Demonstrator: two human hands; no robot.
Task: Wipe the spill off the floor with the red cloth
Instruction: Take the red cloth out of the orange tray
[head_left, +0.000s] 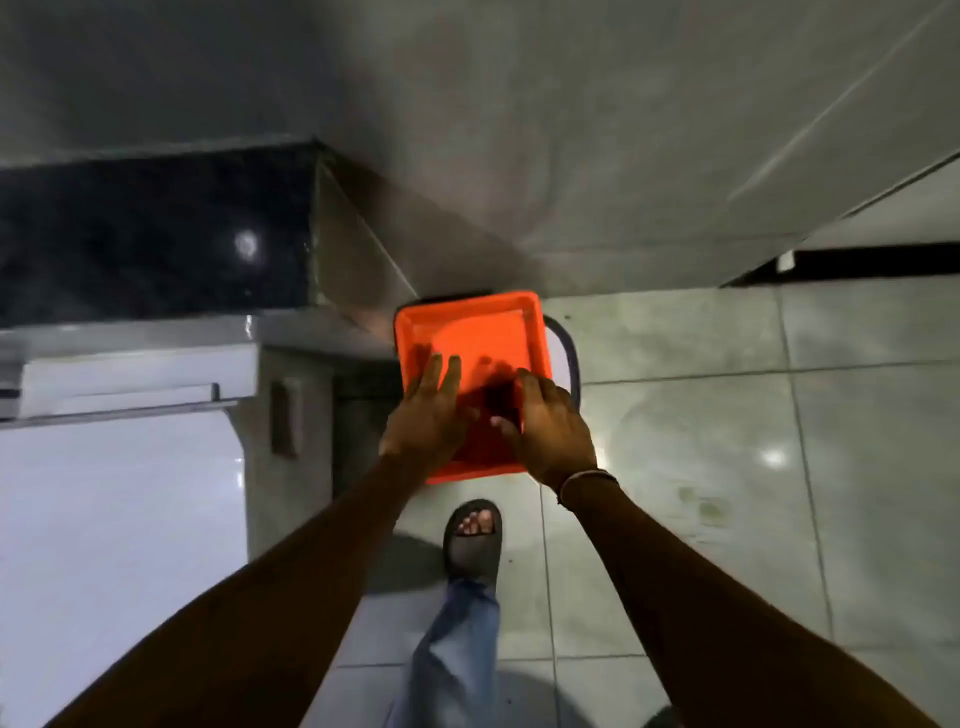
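Note:
A square orange-red bucket (467, 322) with a dark handle (569, 353) stands on the tiled floor against the wall. Both my hands reach down into it. My left hand (428, 415) is over the bucket's left side with its fingers stretched and apart, holding nothing. My right hand (553, 434) is at the bucket's right side with fingers curled around a dark blurred shape (498, 397); I cannot make out what it is. No red cloth shows clearly. A faint yellowish stain (701, 506) marks the floor to the right of my right wrist.
A black stone counter (156, 234) runs along the left, with a white appliance (114, 519) below it. My foot in a black sandal (472, 540) stands just behind the bucket. Grey floor tiles (857, 467) spread to the right, and a grey wall (571, 130) rises behind.

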